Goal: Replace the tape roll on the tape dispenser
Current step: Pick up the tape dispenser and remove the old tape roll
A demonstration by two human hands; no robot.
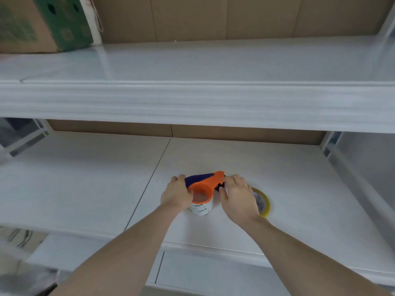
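An orange and dark blue tape dispenser [205,182] rests on the white lower shelf [85,189], with a white printed tape roll [200,207] mounted at its near end. My left hand [176,194] grips the blue handle side and the roll's left edge. My right hand [238,196] holds the dispenser's right end at the black part. A yellowish clear tape roll [264,202] lies flat on the shelf just right of my right hand, partly hidden by it.
A white upper shelf [192,99] overhangs the work area. A brown and green cardboard box [42,24] stands on it at the far left. Brown cardboard panels [213,18] back both shelves. A shelf frame post [333,146] rises at the right.
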